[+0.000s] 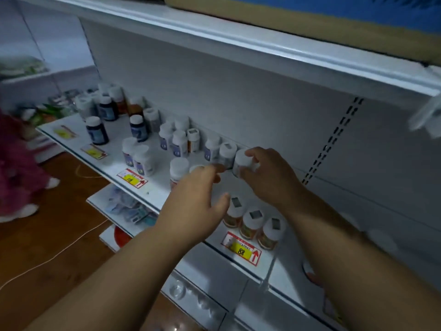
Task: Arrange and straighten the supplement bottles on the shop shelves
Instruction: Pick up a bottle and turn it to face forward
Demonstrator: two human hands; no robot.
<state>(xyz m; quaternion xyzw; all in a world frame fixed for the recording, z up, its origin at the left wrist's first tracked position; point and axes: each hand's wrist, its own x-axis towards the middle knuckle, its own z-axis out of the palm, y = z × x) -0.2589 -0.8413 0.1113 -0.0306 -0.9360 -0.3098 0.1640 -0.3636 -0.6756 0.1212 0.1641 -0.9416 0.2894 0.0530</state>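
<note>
Clearly the work is only partly done, as I judge it from the head view. On the white shelf three orange-labelled bottles stand in a tidy row at the front edge, just behind the yellow price tag. Toward the left end of the shelf the dark bottles and the white bottles are in loose groups, not in lines, so they remain to be straightened.

The right hand is closed around a white-capped bottle close to the back panel, beside another one. The left hand has its fingers half open over a bottle near the front edge; whether it grips anything I cannot tell.

Above is a second shelf carrying a cardboard box. Below, lower shelves hold other goods, blurred. A wooden floor with a thin white cable lies at the left.
</note>
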